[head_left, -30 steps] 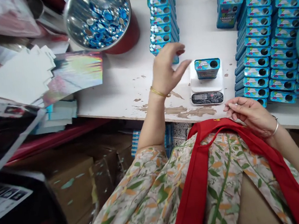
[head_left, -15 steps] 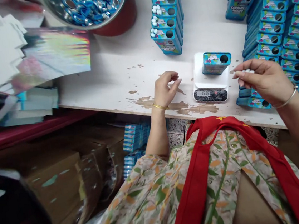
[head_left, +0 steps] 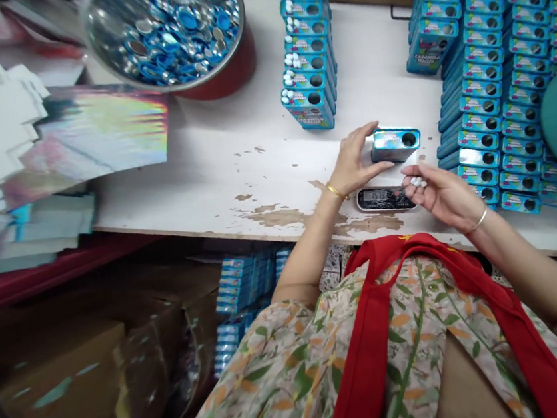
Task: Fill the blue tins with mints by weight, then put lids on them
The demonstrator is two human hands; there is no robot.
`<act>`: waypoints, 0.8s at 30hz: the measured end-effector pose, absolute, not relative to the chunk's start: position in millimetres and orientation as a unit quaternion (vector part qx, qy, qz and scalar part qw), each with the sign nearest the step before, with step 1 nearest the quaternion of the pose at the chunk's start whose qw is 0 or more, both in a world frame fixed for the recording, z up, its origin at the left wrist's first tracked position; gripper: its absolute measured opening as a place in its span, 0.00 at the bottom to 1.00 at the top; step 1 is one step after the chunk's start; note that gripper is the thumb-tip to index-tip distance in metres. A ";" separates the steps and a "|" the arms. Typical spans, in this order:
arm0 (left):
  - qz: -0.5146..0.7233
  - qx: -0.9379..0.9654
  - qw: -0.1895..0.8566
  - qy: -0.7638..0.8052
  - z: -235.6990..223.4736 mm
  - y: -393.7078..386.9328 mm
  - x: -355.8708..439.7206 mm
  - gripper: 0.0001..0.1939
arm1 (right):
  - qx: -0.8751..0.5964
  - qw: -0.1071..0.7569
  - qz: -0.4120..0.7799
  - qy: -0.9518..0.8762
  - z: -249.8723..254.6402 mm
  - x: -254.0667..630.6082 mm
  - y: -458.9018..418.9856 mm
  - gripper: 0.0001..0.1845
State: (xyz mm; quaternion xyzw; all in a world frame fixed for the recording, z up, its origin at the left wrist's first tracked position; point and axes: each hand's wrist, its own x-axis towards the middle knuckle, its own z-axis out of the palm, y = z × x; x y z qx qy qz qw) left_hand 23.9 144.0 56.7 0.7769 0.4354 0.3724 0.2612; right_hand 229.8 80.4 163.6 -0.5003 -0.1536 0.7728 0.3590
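Left hand (head_left: 354, 163): fingers closed around the side of a small blue tin (head_left: 394, 144), thumb on the near face, other fingers over the top edge.
Tin: stands on the white scale (head_left: 386, 198), round hole in its top face open and facing up; the scale's pan is mostly hidden under it.
Right hand (head_left: 440, 194): palm up, just right of the scale's display; fingers loosely curled, cupping a few small white candies (head_left: 417, 182) near the fingertips. Not a tight grip.
Scale display: lit, digits too blurred to read.
Filled row (head_left: 305, 51): line of same tins behind the left hand, each with white candies lying on top beside its hole.
Stock (head_left: 493, 64): many rows of the same tins stacked at right, holes showing; right hand is close to the nearest ones.
Bowl (head_left: 165, 31): steel, upper left, full of round blue and silver caps.
Tabletop (head_left: 233, 167): white, with the surface peeling near the front edge.
Paper (head_left: 73, 135): shiny and white sheets heaped at far left.
Doing it well (judgement): keep the tin steady and level with the left hand but take weight off it before reading; bring candies right over the hole and drop them singly so none roll off onto the tabletop.
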 end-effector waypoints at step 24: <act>0.333 0.836 0.084 0.428 99.8 114.1 7.7 0.10 | -0.473 0.461 0.749 0.049 164.6 196.5 90.7 0.17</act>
